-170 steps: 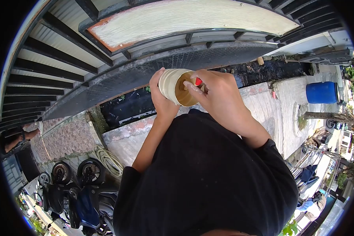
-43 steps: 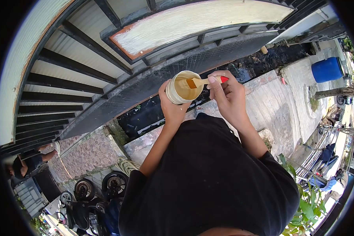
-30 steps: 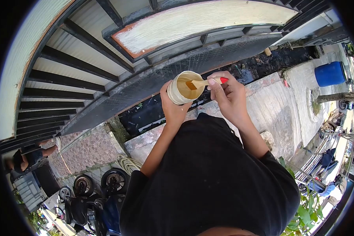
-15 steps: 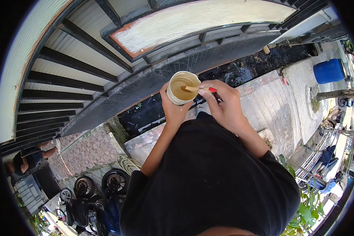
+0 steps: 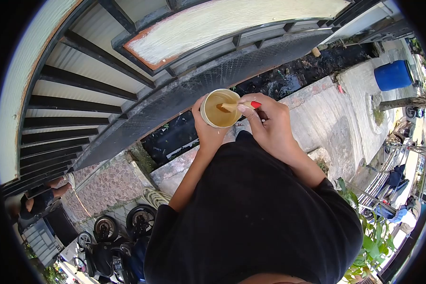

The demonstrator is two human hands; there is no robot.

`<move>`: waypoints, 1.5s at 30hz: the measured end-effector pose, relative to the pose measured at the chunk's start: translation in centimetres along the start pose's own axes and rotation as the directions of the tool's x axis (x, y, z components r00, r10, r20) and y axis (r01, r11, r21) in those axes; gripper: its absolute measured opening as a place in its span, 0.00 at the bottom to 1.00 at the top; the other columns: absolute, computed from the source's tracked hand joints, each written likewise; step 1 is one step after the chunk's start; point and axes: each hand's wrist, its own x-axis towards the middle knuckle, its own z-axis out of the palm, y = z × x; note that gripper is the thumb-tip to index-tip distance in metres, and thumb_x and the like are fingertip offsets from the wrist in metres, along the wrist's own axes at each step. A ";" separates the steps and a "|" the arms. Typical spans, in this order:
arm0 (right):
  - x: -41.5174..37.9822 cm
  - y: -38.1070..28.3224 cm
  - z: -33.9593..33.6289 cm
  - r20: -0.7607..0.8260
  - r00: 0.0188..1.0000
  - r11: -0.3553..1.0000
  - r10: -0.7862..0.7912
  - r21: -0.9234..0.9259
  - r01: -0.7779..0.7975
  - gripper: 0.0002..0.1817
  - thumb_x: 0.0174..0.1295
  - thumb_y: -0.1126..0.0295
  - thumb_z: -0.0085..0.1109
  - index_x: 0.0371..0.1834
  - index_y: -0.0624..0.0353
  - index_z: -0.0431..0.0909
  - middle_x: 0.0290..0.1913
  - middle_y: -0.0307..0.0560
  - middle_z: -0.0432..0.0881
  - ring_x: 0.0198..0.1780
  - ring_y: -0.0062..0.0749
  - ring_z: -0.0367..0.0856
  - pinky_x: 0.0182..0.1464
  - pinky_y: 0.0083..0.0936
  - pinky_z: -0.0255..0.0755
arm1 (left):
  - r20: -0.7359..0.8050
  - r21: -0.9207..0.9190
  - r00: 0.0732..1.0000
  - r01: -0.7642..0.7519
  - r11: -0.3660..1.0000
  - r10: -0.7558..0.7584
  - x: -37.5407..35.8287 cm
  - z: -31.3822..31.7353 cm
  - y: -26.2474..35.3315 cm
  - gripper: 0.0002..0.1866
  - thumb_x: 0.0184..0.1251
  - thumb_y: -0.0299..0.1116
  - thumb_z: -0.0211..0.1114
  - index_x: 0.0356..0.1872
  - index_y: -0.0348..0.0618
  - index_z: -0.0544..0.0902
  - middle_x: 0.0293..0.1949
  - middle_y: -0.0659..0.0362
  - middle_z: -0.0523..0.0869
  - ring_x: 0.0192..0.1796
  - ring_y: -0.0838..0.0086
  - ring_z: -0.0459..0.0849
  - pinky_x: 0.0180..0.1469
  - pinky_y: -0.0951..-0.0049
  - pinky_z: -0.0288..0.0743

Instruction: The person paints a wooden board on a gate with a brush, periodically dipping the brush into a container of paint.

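Holding the cup [image 5: 212,101] just above the middle of the view, toward twelve o'clock, in the closed grip of the left hand [image 5: 208,131], wrapped around the outer wall from about seven to nine o'clock. Pinching the brush [image 5: 231,108] between thumb and fingers of the right hand [image 5: 270,120], with a closed grip just beside the cup's three o'clock side. Reaching in over the rim from three o'clock with the brush, brown bristles inside near the middle of the opening, red handle end [image 5: 255,104] pointing out to three. Cannot tell of any contact between bristles and contents. Below, toward six o'clock, wearing a black shirt [image 5: 255,203]. Farther out, seen at twelve, a whitish panel [image 5: 236,26]; between two and three, a blue barrel [image 5: 393,75]; at four, a leafy plant [image 5: 375,244]; between seven and eight, parked motorcycles [image 5: 113,255]; between eight and nine, another person [image 5: 39,199].
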 end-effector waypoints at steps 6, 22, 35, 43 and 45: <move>0.5 0.7 -0.4 -0.117 0.952 0.953 0.283 0.150 -0.265 0.07 0.79 0.73 0.68 0.50 0.67 0.86 0.36 0.46 0.89 0.30 0.17 0.81 0.30 0.21 0.71 | 0.017 0.036 0.998 0.062 0.997 -0.063 0.2 -0.1 0.7 0.54 0.48 0.29 0.92 0.75 0.38 0.66 0.67 0.45 0.82 0.69 0.58 0.84 0.73 0.58 0.76; 0.8 2.9 0.9 -0.134 0.965 0.954 0.227 0.228 -0.193 0.06 0.81 0.73 0.65 0.52 0.65 0.84 0.30 0.35 0.84 0.28 0.09 0.75 0.28 0.16 0.66 | -0.025 0.075 0.989 0.149 0.986 -0.148 0.8 -0.1 0.6 0.50 0.48 0.23 0.87 0.74 0.37 0.67 0.65 0.46 0.82 0.68 0.58 0.84 0.72 0.59 0.76; 4.0 4.0 3.5 0.024 0.940 0.648 0.341 0.719 -0.253 0.14 0.85 0.62 0.61 0.54 0.62 0.75 0.32 0.43 0.85 0.26 0.19 0.81 0.23 0.18 0.70 | -0.162 0.108 0.974 0.179 0.978 -0.160 1.3 -2.7 0.4 0.48 0.52 0.27 0.87 0.73 0.36 0.67 0.62 0.46 0.84 0.65 0.59 0.86 0.69 0.61 0.79; 4.5 4.5 4.1 0.021 0.962 0.752 0.272 0.619 -0.226 0.08 0.79 0.69 0.69 0.49 0.58 0.79 0.32 0.39 0.84 0.25 0.17 0.77 0.24 0.17 0.61 | -0.154 0.122 0.978 0.161 0.979 -0.142 1.7 -3.5 0.1 0.46 0.55 0.30 0.87 0.72 0.36 0.66 0.60 0.46 0.88 0.63 0.61 0.89 0.67 0.62 0.81; 4.6 5.5 3.6 0.059 0.953 0.684 0.298 0.683 -0.256 0.08 0.79 0.70 0.69 0.50 0.61 0.82 0.32 0.40 0.85 0.25 0.18 0.78 0.24 0.18 0.64 | -0.147 0.113 0.981 0.147 0.983 -0.130 1.8 -3.6 -0.3 0.47 0.55 0.30 0.87 0.72 0.35 0.66 0.61 0.46 0.87 0.63 0.62 0.89 0.67 0.62 0.80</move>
